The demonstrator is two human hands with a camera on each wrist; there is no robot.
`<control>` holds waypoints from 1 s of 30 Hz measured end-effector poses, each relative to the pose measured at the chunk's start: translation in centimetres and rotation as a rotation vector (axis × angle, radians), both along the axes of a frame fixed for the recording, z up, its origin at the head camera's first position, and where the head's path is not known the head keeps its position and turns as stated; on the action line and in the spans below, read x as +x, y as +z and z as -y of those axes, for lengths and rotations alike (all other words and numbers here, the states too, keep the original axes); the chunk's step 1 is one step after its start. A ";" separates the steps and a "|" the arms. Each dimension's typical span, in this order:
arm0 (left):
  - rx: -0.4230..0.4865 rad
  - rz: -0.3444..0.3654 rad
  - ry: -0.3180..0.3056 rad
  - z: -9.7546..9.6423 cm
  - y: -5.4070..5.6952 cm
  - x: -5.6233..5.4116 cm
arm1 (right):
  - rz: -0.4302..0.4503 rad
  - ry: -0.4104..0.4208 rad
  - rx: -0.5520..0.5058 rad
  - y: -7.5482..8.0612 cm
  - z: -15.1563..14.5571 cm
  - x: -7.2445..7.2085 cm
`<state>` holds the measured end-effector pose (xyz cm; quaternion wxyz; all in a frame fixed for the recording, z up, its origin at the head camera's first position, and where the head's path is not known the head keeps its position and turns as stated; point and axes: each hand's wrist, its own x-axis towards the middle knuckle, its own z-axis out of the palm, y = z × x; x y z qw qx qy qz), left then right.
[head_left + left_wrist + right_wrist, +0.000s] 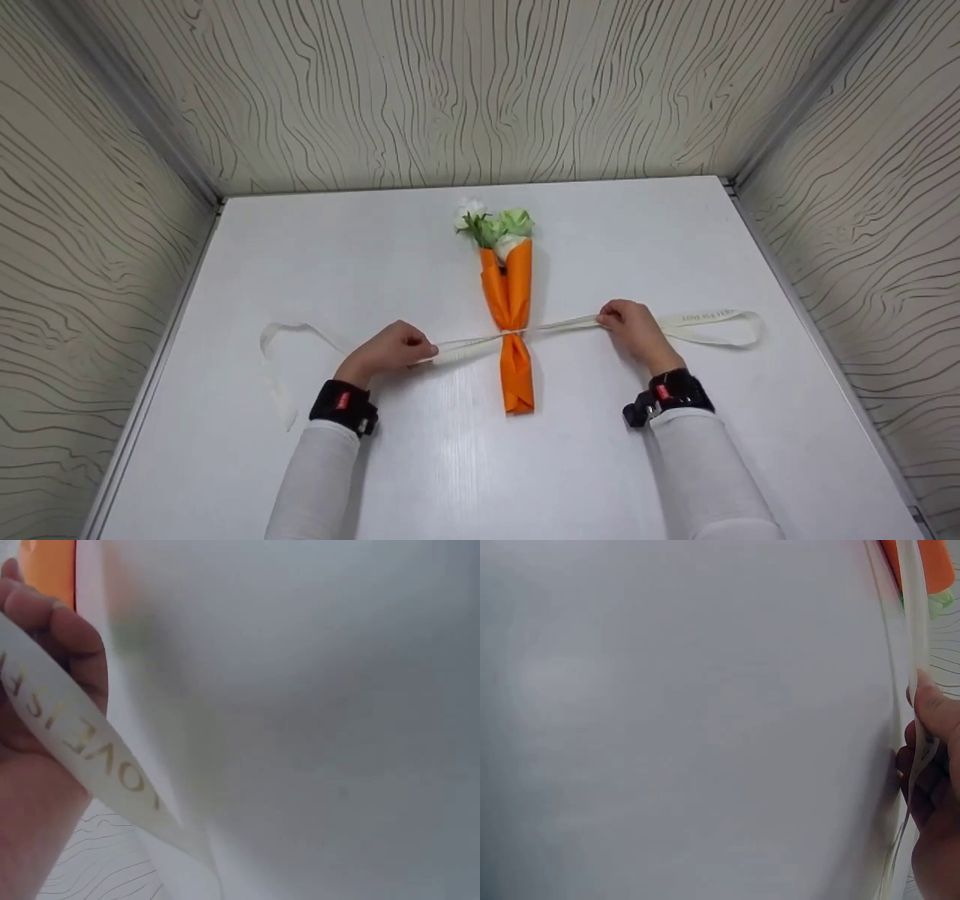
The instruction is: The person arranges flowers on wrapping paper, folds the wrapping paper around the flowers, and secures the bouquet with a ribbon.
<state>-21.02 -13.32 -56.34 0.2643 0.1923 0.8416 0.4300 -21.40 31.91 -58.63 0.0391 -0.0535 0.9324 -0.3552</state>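
A small bouquet lies on the table, its white and pale green flowers [514, 222] emerging from an orange wrapper [517, 289]. Around the wrapper's narrow waist runs a cream ribbon [562, 325], drawn out to both sides. To the left, my left hand [390, 349] pinches one length of it between thumb and fingers; gold lettering shows on the ribbon [82, 731] in the left wrist view. On the right, my right hand [636, 330] pinches the other length, thumb on top in the right wrist view. Where the ribbon crosses at the waist is too small to make out.
The ribbon's left tail [274, 375] curls loosely on the white table [450, 465]. Its right tail [742, 330] forms a loop beyond the right hand. Wood-patterned panels [480, 97] stand along the back and both sides of the table.
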 end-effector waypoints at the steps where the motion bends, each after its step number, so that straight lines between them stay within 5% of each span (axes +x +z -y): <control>1: -0.002 0.013 -0.013 -0.1 0.1 0.0 | 0.003 -0.001 0.007 0.0 0.0 0.0; 10: -0.005 0.024 -0.147 -1.0 1.2 0.2 | 0.019 -0.003 0.052 -0.1 0.0 0.2; 17: 0.029 0.027 -0.109 -1.0 1.8 0.0 | 0.023 0.002 0.051 0.4 0.5 0.4; 24: 0.359 0.129 -0.038 -2.0 1.4 -0.3 | 0.038 -0.010 0.060 0.5 1.0 0.5; 30: 0.675 0.096 0.046 -4.3 1.4 -0.2 | 0.019 -0.008 0.071 0.2 1.1 0.6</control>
